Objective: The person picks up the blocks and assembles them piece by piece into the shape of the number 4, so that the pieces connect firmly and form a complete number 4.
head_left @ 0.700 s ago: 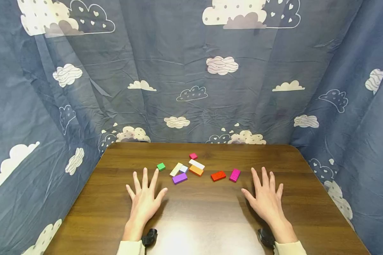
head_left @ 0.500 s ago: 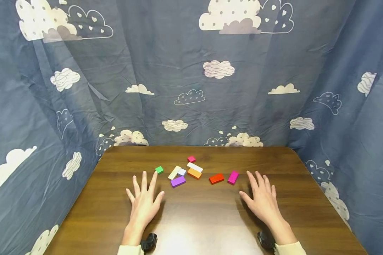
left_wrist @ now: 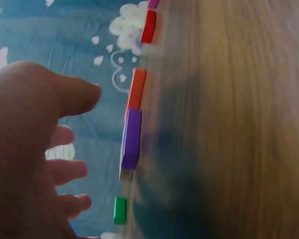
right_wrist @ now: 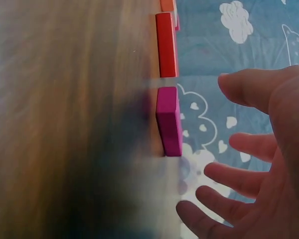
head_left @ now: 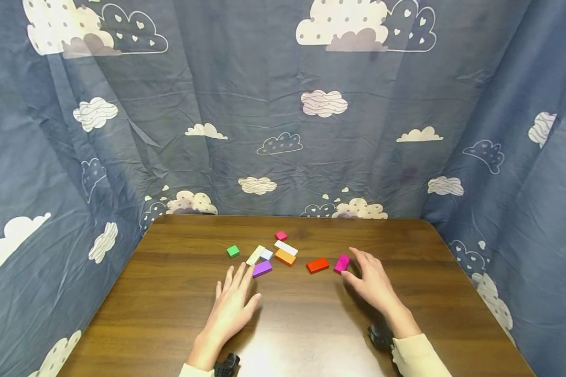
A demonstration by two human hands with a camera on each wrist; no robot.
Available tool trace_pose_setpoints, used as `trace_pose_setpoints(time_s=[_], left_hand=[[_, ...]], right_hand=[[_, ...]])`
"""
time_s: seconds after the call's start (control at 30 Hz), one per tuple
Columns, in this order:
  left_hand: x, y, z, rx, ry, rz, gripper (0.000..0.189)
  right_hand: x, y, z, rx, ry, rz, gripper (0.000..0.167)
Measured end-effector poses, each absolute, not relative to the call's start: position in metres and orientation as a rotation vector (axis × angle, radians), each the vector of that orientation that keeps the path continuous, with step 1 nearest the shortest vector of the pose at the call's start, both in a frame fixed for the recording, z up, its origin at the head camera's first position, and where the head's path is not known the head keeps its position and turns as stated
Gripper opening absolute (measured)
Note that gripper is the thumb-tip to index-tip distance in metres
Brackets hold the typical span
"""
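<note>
**Magenta block [head_left: 341,263] just beside the right hand [head_left: 373,285], nothing in its grasp**

I have the right fingers loose and slightly bent, thumb apart from them, with nothing held. Through the right wrist camera I see a gap between the thumb and the magenta block, which lies flat on the table [head_left: 170,309]; from the head view the thumb tip sits at its near end.

On the left hand [head_left: 231,309], the fingers are extended, released, holding nothing. Their tips come close to the purple block [head_left: 262,269] and the near end of the cream block [head_left: 255,255]; I cannot tell from my end whether they touch either one.

Going outward from the right hand, the red block [head_left: 318,265] lies just left of the magenta one, apart from it. Farther left I have a loose cluster: the orange block [head_left: 285,257] in front of the white block [head_left: 285,247], and the light blue block [head_left: 266,254] beside the cream one. Behind them sits the small pink block [head_left: 281,235], with the green block [head_left: 233,251] off to the left on its own.

Both wrists carry black devices [head_left: 381,336], with pale sleeves [head_left: 420,356] below. Beyond the table's far edge hangs a blue curtain [head_left: 236,167] printed with clouds.
</note>
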State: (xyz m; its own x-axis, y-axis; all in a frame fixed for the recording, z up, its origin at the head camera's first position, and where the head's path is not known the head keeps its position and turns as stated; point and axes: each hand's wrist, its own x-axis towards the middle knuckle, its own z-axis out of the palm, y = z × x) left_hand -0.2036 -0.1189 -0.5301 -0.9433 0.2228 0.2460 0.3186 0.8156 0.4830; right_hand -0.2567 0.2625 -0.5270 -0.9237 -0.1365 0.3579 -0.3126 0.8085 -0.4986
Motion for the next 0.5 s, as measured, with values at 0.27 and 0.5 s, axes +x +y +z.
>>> trace_pose_setpoints(time_s=[0.27, 0.5], left_hand=[[-0.211, -0.107, -0.537, -0.580, -2.870, -0.676, 0.076], [-0.223, -0.101, -0.542, -0.619, -2.891, -0.590, 0.074]], right_hand=[[-0.276, 0.252, -0.533, 0.267, -2.730, 0.820, 0.072], [-0.282, 0.253, -0.539, 0.245, -2.750, 0.830, 0.068]])
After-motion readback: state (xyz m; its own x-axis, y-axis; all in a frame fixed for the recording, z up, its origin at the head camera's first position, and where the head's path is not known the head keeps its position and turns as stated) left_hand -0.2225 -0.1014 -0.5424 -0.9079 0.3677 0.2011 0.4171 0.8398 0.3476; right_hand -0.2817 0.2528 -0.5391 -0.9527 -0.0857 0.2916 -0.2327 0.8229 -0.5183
